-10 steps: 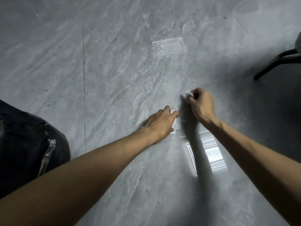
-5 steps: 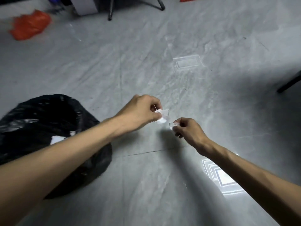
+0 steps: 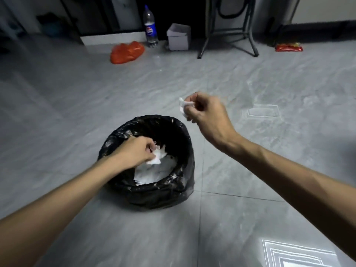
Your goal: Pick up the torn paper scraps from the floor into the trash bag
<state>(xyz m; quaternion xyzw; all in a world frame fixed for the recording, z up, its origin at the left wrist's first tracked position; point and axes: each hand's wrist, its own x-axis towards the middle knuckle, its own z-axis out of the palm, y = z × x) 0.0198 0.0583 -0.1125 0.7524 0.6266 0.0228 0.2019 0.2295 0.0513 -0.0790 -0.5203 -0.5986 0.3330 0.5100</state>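
A black trash bag (image 3: 163, 193) stands open on the grey floor in the middle of the head view, with white paper scraps (image 3: 152, 175) piled inside. My left hand (image 3: 137, 151) reaches over the bag's mouth, fingers closed on a white paper scrap (image 3: 157, 158) just above the pile. My right hand (image 3: 207, 115) hovers higher, beyond the bag's right rim, pinching another white paper scrap (image 3: 183, 106) between its fingertips.
At the back stand a soda bottle (image 3: 150, 27), a white box (image 3: 178, 37), an orange plastic bag (image 3: 127, 52) and a metal stand (image 3: 229, 29). A red packet (image 3: 288, 47) lies far right. Bright light reflections (image 3: 296, 256) mark the tiled floor.
Both hands lifted scraps from the floor and swung left toward the bag. My left hand now sits over the bag's opening; my right hand trails above its rim. The view tilted up.
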